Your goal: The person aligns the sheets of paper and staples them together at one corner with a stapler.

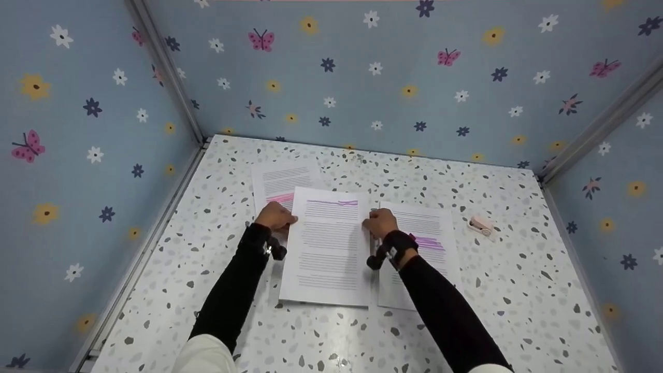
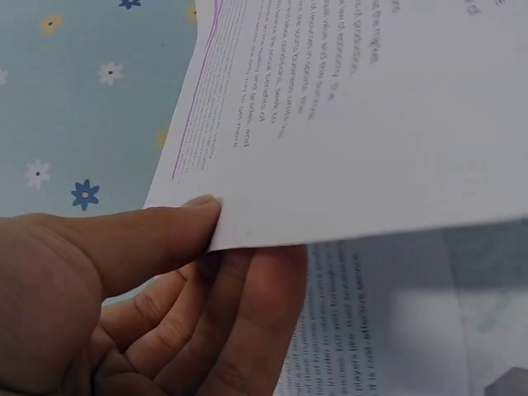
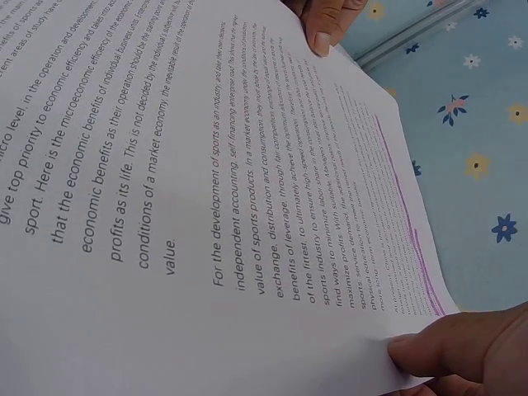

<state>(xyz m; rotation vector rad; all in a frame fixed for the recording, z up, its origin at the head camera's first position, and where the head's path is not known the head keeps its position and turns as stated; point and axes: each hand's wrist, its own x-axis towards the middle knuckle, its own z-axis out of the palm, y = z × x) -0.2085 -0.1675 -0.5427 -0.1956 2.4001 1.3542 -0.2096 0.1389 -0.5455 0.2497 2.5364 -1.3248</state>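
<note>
- Pinching at both long sides: your left hand (image 1: 276, 217) has its thumb on the face of the white printed paper sheet with purple marker strokes at its far end (image 1: 329, 254), fingers underneath.
- Your right hand (image 1: 380, 223) pinches the opposite edge, thumb on the printed face, fingers partly hidden behind it.
- Position: the sheet lies between your hands, right of the left one and left of the right one. Both touch it, so neither is nearer.
- Key relation, my judgement: both grips sit beyond mid-length, so most of the sheet extends from them back toward you. Any turn or shift would hinge on that uneven span.
- Height: the left wrist view shows the left edge raised over another printed page. You cannot tell from these views whether the near edge touches the white speckled tabletop (image 1: 518, 290), or whether you hold one sheet or several.
- Neighbours: the sheet partly overlaps, in the head view, the white printed page with pink highlighting (image 1: 290, 178); the white printed page with a purple highlighted band (image 1: 437, 223) lies just beside it, right.
- Orientation: long axis runs nearly straight away from you; the purple-marked end points toward the blue flowered back wall (image 1: 352, 46).
</note>
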